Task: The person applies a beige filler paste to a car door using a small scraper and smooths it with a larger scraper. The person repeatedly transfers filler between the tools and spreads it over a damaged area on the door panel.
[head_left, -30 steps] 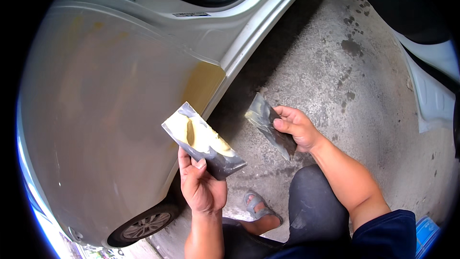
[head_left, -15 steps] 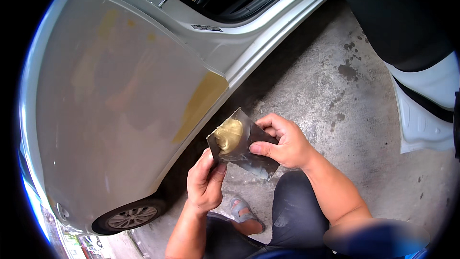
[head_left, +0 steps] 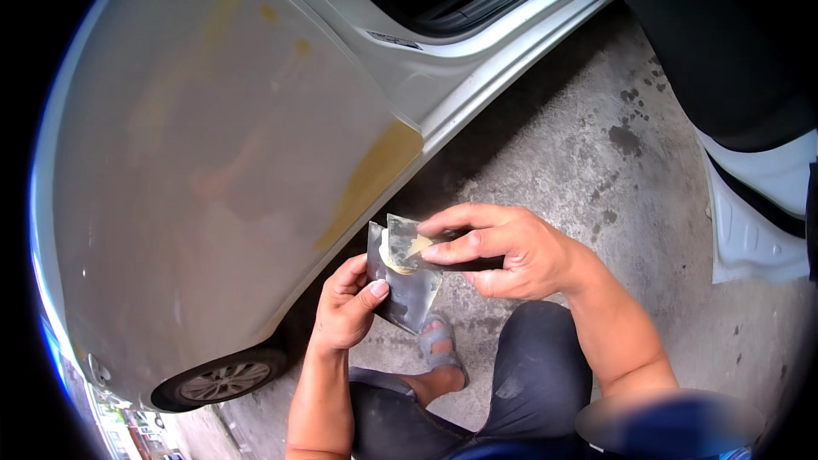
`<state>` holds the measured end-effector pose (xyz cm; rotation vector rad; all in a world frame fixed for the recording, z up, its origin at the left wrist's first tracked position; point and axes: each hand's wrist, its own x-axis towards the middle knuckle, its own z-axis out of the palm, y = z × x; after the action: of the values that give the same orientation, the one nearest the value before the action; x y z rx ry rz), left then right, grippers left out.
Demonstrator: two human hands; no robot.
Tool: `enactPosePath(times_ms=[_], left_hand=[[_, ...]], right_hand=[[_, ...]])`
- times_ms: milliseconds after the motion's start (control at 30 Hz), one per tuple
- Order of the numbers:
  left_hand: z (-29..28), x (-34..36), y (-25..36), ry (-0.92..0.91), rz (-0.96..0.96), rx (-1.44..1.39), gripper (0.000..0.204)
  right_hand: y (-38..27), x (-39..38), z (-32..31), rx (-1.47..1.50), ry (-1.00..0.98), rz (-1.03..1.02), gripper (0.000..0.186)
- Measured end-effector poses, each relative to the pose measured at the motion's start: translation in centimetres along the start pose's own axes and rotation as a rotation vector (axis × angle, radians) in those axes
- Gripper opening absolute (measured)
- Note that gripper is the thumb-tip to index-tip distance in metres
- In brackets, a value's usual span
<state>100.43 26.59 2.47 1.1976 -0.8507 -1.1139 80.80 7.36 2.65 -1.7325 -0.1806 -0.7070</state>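
Note:
My left hand point(head_left: 348, 305) grips a dark, flat putty spreader point(head_left: 407, 300) by its left edge, thumb on top. In my right hand point(head_left: 511, 251) is a second dark putty spreader point(head_left: 404, 233), pinched between thumb and fingers and overlapping the upper part of the first one. Pale yellow putty point(head_left: 394, 265) shows along the line where the two blades meet, and a smear of it lies on the right-hand blade. How much is between them is hidden. Left of my hands stands a grey car panel point(head_left: 221, 153) with a mustard-coloured filler patch point(head_left: 375, 175) along its lower edge.
A door sill point(head_left: 511, 77) runs up to the right of the panel. The open car door point(head_left: 758, 196) stands at the right. The rear wheel point(head_left: 226, 382) is at lower left, and my sandalled foot point(head_left: 443, 349) rests on the stained concrete floor point(head_left: 588, 162).
The right-hand spreader has turned and moved over the left-hand one. The thick putty mound that showed is now mostly covered or spread thin. My left hand has shifted slightly left.

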Motion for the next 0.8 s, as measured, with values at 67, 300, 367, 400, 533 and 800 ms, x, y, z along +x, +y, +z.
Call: enactPosePath(times_ms=[67,300,367,400,533,800], left_hand=[[-0.2,0.3,-0.3,-0.011,-0.047,0.037,0.039],[1.8,2.0,-0.6,0.212,0.002,-0.026,0.042],[1.5,2.3,-1.0,0.198,0.009,-0.005,0.04],[1.6,2.4,-0.8,0.199,0.004,-0.008,0.04],[2.3,2.9,-0.8,0.23,0.104,0.105,0.04],[-0.3,3.1,0.1,0.461,0.661,0.336,0.04]], right_hand=[[1.4,0.0,-0.6,-0.174,-0.018,0.067,0.05],[2.8,-2.4,0.7,-0.729,0.433,0.107,0.038],[1.6,-1.8,2.4,-0.87,0.455,0.015,0.035],[1.8,-1.6,3.2,-0.902,0.429,0.014,0.035],[3.4,-1.8,4.6,-0.96,0.331,0.004,0.034],[13.2,-2.3,2.5,0.808,0.811,0.569,0.028]])
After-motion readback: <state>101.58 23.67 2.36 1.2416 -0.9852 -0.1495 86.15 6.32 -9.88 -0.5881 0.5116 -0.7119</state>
